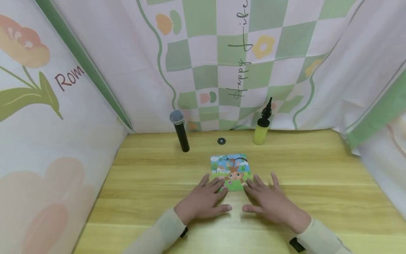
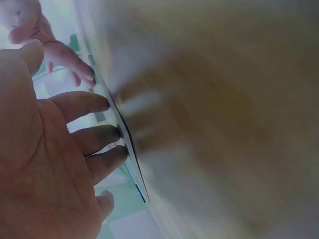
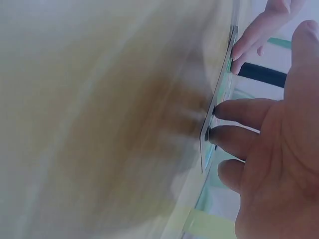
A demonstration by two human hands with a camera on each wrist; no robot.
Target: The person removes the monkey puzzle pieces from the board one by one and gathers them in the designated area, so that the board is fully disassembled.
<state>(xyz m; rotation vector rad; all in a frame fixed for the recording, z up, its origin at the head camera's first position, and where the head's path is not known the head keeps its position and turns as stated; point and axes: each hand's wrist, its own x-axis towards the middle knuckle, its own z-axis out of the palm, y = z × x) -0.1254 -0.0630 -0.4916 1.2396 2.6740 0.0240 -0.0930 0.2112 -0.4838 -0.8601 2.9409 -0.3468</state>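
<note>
Picture card (image 1: 231,171), lying flat on the wooden table (image 1: 317,176), is being touched along its near edge by the straight, unclenched fingertips of the left hand (image 1: 203,201) and right hand (image 1: 272,203), apparently to steady it.

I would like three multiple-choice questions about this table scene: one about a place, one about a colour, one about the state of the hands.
1. Where does the microphone stand?
A. behind the picture board, to its left
B. in front of the hands
C. on the board

2. What colour is the body of the pump bottle?
A. red
B. yellow
C. blue

3. How do the left hand and right hand meet the picture board?
A. both fists closed, away from it
B. one hand lifts it high
C. straight fingers touch its near edge

Answers:
1 A, it stands upright near the back curtain, left of the board.
2 B, the body is yellow under a black top.
3 C, both wrist views show fingertips against the board's edge.
</note>
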